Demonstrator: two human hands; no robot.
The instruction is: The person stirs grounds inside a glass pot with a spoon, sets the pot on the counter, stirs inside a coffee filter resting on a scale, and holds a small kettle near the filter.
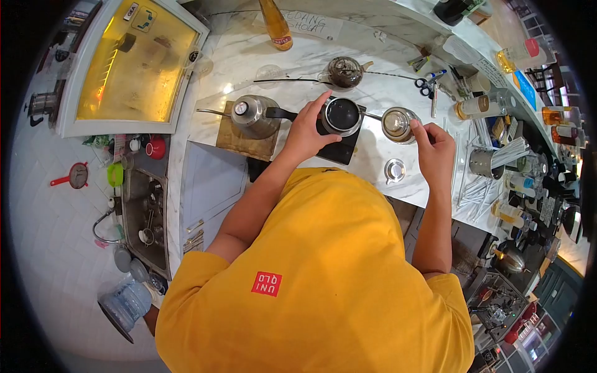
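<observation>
My left hand (313,128) is at a round metal-rimmed vessel with a dark inside (342,114), its thumb and fingers spread around the vessel's left side. That vessel stands over a black square base (337,151). My right hand (429,140) has thumb and fingertips together at the right edge of a glass jar (398,124); whether they pinch its rim or something small is too small to tell. Left of my left hand, a steel gooseneck kettle (252,115) rests on a wooden board (239,148). A small clear lid-like piece (395,170) lies below the jar.
A glass teapot (346,72) and an amber bottle (275,28) stand at the back. Scissors (425,87), a metal cup of straws (483,163) and more bottles line the right side. At the left are a yellow-lit glass-door cabinet (134,62) and a sink (138,205).
</observation>
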